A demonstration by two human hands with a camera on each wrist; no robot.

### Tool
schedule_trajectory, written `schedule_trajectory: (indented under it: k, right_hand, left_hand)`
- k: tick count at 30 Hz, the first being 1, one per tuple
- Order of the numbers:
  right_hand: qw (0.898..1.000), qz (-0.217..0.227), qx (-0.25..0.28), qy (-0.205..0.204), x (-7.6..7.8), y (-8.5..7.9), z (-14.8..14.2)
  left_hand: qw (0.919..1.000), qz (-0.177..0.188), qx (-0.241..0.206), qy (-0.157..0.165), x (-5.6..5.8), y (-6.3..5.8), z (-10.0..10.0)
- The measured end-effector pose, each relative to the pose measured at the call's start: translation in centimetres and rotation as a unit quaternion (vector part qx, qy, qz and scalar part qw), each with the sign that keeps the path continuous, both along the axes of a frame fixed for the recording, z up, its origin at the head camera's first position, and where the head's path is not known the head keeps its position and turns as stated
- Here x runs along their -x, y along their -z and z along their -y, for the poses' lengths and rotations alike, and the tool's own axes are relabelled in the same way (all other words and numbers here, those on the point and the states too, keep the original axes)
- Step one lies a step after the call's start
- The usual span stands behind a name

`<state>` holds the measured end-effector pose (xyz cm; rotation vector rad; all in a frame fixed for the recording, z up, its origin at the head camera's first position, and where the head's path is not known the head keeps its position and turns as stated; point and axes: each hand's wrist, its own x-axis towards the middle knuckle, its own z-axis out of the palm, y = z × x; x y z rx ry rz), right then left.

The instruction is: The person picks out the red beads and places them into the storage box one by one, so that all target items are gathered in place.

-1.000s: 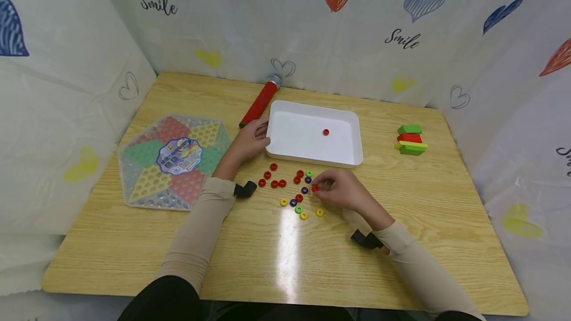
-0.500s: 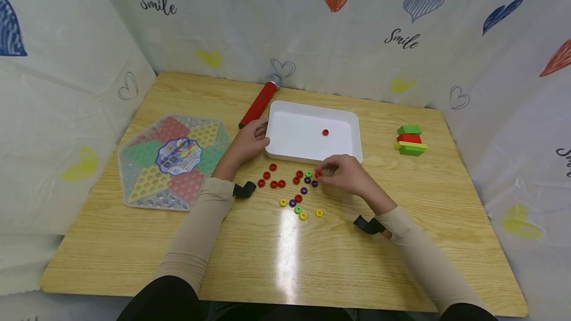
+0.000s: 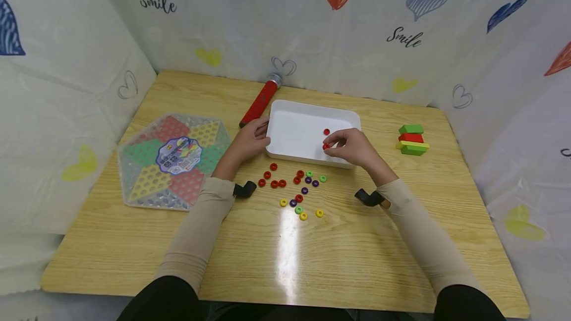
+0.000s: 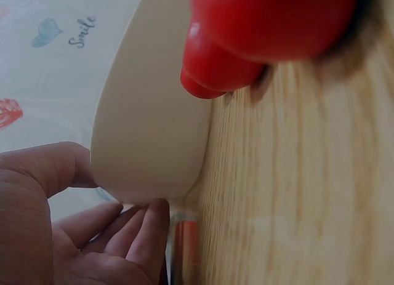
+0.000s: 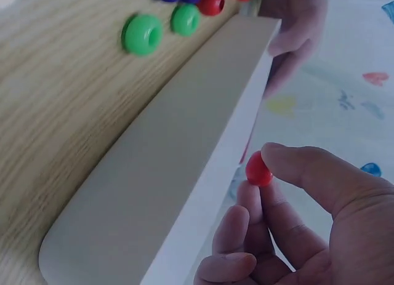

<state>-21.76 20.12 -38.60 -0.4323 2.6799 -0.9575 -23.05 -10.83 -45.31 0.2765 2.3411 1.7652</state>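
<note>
Between the thumb and fingertips of my right hand (image 3: 352,148) a red bead (image 5: 258,168) is pinched, above the near right part of the white tray (image 3: 292,133). Inside that tray lies another red bead (image 3: 326,132). My left hand (image 3: 250,140) grips the tray's left end; in the left wrist view its thumb (image 4: 61,165) is at the rim and its fingers are against the outer wall. In front of the tray, loose red, yellow, green and purple beads are scattered, among them a green bead (image 5: 142,34) close to the tray's near side.
A red microphone (image 3: 260,102) lies behind my left hand. To the left is a hexagonal board box (image 3: 147,172) with coloured triangles. Several stacked blocks (image 3: 411,137) sit at the right. A printed cloth (image 3: 303,28) hangs behind the wooden table (image 3: 250,256).
My right hand has lifted the pinched red bead from the scattered beads and carried it forward over the tray. A green bead it was covering now shows. The left hand stays at the tray.
</note>
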Motion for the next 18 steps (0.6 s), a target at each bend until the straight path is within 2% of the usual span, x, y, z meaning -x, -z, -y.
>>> schedule_trajectory:
  k: [8,13,18]
  right_hand:
    - [0.999,0.034,-0.021,0.037,2.0,1.5,-0.1]
    - [0.998,0.034,-0.028,0.047,2.7,2.8,-0.4]
    - [0.998,0.038,-0.032,0.049,3.1,3.2,-0.5]
  left_hand:
    - [1.0000,0.002,0.008,0.000,-0.1,-0.1,0.0]
    - [1.0000,0.000,0.005,-0.001,-0.1,-0.1,-0.1]
    - [1.0000,-0.001,0.006,-0.003,0.1,0.0,0.0]
